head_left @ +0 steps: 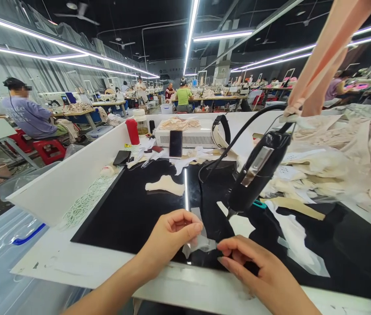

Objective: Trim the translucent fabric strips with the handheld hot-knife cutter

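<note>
My left hand (176, 232) is closed, thumb against curled fingers, on a thin translucent film piece (205, 244) that hangs below and beside the fingertips. My right hand (254, 264) is at the film's right edge, thumb and forefinger slightly apart, with nothing visible between them. Both hands are above the front of a glossy black work surface (122, 218). A cream, shaped fabric piece (164, 185) lies farther back. Right of centre, a black handheld tool with a cord (257, 168) hangs from pink fabric strips (319, 65), above a white cut piece (242, 225).
White and translucent pieces (292, 234) lie at the right, before a heap of beige fabric (369, 140). A phone (175, 143) stands at the back near a red container (132, 131). Pale green cords (88, 201) lie left. Other people (30, 109) sit at tables beyond.
</note>
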`<action>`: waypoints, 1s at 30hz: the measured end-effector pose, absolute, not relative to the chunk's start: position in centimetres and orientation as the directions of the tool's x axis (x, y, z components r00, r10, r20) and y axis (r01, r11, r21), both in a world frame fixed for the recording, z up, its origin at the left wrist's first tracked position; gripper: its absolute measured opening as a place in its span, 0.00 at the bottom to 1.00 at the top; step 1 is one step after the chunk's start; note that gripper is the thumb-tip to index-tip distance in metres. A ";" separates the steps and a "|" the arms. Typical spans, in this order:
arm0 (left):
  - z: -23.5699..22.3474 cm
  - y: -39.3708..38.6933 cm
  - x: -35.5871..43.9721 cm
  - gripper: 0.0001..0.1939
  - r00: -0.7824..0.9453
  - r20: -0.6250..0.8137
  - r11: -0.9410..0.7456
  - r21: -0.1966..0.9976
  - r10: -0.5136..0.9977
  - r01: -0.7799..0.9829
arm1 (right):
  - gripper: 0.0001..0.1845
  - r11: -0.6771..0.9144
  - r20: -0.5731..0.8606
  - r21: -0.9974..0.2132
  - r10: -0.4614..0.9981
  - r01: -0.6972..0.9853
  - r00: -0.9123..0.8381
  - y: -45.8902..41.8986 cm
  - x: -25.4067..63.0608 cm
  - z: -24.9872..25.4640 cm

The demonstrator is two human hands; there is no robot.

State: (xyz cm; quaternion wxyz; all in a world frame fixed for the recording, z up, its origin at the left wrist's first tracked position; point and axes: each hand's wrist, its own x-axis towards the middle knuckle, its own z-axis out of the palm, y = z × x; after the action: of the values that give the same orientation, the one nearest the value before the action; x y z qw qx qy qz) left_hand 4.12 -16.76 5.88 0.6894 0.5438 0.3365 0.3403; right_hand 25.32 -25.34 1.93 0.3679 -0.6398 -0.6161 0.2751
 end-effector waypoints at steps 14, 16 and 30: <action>6.1 -16.8 3.6 0.16 0.519 -0.081 0.184 0.971 0.851 -0.151 | 0.13 0.110 0.085 -0.874 0.994 0.473 -0.075 -24.2 23.4 2.6; 6.1 -16.5 3.2 0.16 0.490 -0.085 0.180 0.972 0.867 -0.150 | 0.14 0.073 0.070 -0.876 0.997 0.477 -0.024 -24.6 24.0 2.3; 6.4 -17.0 3.1 0.15 0.522 -0.084 0.206 0.962 0.849 -0.179 | 0.22 0.096 0.126 -0.896 0.991 0.434 0.041 -24.0 23.3 2.2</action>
State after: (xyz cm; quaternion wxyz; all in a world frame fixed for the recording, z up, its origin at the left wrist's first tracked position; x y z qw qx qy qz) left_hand 3.09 -16.99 6.40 0.7048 0.5140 0.3258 0.3645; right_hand 23.26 -23.99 2.21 0.4217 -0.5854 -0.6085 0.3304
